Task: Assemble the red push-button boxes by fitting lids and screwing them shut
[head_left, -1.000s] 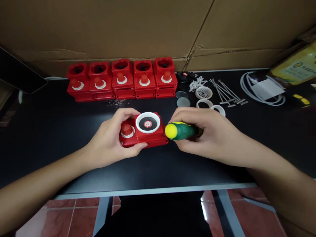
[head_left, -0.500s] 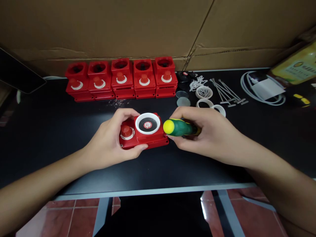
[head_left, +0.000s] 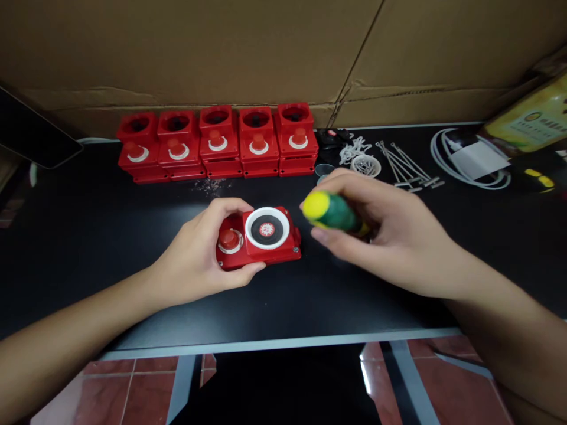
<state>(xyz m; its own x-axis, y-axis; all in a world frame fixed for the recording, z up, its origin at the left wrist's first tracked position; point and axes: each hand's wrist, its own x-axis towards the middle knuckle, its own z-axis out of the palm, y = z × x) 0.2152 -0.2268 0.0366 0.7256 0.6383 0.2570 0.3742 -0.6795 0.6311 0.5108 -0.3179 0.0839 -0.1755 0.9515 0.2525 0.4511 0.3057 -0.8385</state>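
In the head view, 5 red housings (head_left: 217,156) stand before cardboard (head_left: 199,53); the right hand (head_left: 390,236) partly hides clear discs (head_left: 325,170). Gripping a green-and-yellow screwdriver (head_left: 337,213) (blurred), it hovers right of the red unit (head_left: 252,256), which the left hand (head_left: 199,254) clasps on the desk (head_left: 266,316). A white ring (head_left: 376,172) encloses small metal pieces (head_left: 365,167).

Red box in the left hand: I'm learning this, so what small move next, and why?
Probably check the near-right corner screw: the right hand holds the green-and-yellow handle apart from the red box, the screw is exposed, and the left hand steadies the box. Its seating is too small to judge.
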